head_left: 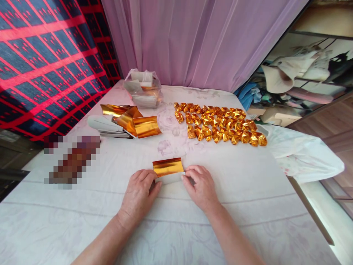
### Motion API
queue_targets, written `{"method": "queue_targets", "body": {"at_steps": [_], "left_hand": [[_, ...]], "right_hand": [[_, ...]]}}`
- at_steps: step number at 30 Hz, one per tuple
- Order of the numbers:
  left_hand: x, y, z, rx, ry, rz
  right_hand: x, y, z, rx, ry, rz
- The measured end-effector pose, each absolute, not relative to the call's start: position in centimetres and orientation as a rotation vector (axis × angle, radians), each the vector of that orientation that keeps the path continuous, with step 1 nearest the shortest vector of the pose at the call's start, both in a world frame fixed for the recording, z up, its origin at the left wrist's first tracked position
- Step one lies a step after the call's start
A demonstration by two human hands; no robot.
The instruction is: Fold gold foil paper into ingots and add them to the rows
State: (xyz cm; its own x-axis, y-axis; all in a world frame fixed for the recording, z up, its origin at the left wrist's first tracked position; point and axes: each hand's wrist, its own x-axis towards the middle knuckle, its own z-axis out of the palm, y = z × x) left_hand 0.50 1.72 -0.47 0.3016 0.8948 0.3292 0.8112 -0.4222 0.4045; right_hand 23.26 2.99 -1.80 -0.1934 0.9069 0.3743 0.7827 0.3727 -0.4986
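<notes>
While your two hands rest low in the middle of the frame on the white cloth (82, 221), they meet at a single gold sheet (168, 166) lying flat between them. Your left hand (139, 195) has its fingers curled down, with the fingertips pinching the sheet's lower left corner. Your right hand (200, 187) does the same at the lower right corner, its fingers bent and pressing the near edge. Above and to the left, a stack of gold sheets (129, 121) fans out over a pale pile. Behind it, near the top centre, sits a clear plastic bag (142, 88) in front of the pink curtain (193, 40). To the right of centre, rows of folded gold pieces (220, 123) lie side by side.
</notes>
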Motion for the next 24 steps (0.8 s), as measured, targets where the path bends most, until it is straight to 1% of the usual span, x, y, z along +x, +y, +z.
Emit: {"method": "queue_targets", "body": {"at_steps": [4,13,18,24], "left_hand": [[0.6,1.7,-0.7,2.406,1.632,0.777],[0.5,1.2,-0.4,2.601,1.559,0.694],[1.2,0.6,-0.1,2.669,1.458,0.702],[2.3,-0.5,-0.7,2.726,1.340,0.600]], "right_hand": [[23.1,3.0,-1.7,-1.489,-2.018,0.248],[22.8,3.0,-1.5,-1.520,-2.000,0.255],[22.7,3.0,-1.5,-1.526,-2.016,0.216],[22.7,3.1,-1.7,-1.547,-2.019,0.180]]}}
